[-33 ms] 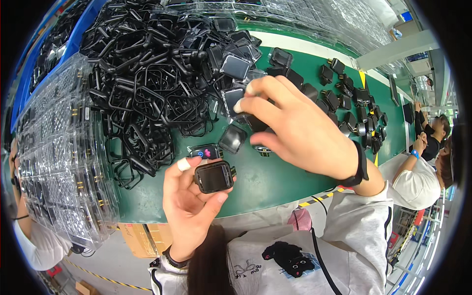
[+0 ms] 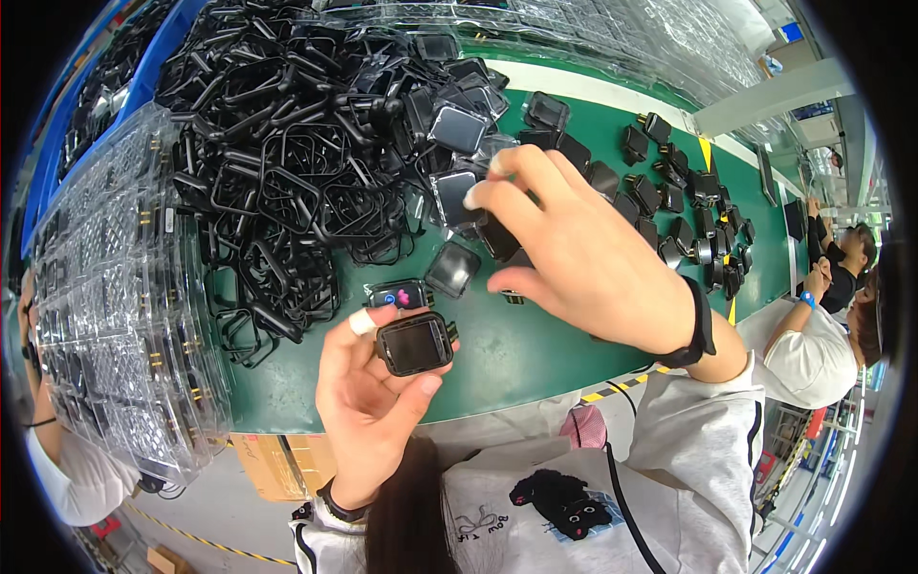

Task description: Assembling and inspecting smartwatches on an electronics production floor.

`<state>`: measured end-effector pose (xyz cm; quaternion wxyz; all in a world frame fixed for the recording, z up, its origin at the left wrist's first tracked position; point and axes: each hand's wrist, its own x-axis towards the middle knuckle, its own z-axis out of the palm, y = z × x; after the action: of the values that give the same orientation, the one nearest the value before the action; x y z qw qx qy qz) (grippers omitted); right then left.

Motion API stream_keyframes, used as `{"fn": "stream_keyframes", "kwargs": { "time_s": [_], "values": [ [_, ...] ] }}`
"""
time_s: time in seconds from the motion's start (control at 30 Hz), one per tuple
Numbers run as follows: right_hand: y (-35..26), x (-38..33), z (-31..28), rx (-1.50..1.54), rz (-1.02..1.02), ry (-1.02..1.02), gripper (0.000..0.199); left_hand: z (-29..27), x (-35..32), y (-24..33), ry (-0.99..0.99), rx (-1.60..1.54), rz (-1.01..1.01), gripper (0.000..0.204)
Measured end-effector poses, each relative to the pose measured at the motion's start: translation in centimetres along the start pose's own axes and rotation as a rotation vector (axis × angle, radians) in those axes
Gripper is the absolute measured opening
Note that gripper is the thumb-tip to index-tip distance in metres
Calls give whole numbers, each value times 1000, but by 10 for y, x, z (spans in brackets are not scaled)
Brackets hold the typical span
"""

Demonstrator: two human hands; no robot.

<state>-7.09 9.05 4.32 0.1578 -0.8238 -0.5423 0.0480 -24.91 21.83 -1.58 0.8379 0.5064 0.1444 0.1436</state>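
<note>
My left hand [image 2: 368, 402] is closed round the edges of a black watch case [image 2: 417, 345] with a rectangular dark screen facing up; a white wrap covers one fingertip. My right hand [image 2: 583, 239] hovers over the table with thumb and fingers curved and apart, holding nothing that I can see. Partly behind its fingers lie dark watch cases [image 2: 497, 236]. Just beyond its fingertips are flat dark screen covers in clear film [image 2: 453, 196]. Between my hands rest a loose black cover [image 2: 452, 269] and a small screen with a pink mark [image 2: 402, 297].
A big heap of black frames [image 2: 277, 153] fills the left of the green table [image 2: 497, 368]. Clear plastic trays [image 2: 124, 306] are stacked at the left edge, near a blue bin [image 2: 148, 72]. Several black watch cases [image 2: 703, 187] lie at right. Other people [image 2: 808, 349] sit there.
My right hand's fingertips have shifted slightly to the right, away from the film-wrapped covers. The left hand and the watch case have barely moved.
</note>
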Motion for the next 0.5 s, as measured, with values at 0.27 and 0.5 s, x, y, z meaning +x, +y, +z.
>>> {"fn": "stream_keyframes", "kwargs": {
  "time_s": [0.27,0.5],
  "values": [
    [4,-10,-13,322,159,77,50,6,3,3,83,31,90,50],
    [-3,-40,-2,1102,93,375,32,22,10,-3,-6,-23,60,52]
  ]
}}
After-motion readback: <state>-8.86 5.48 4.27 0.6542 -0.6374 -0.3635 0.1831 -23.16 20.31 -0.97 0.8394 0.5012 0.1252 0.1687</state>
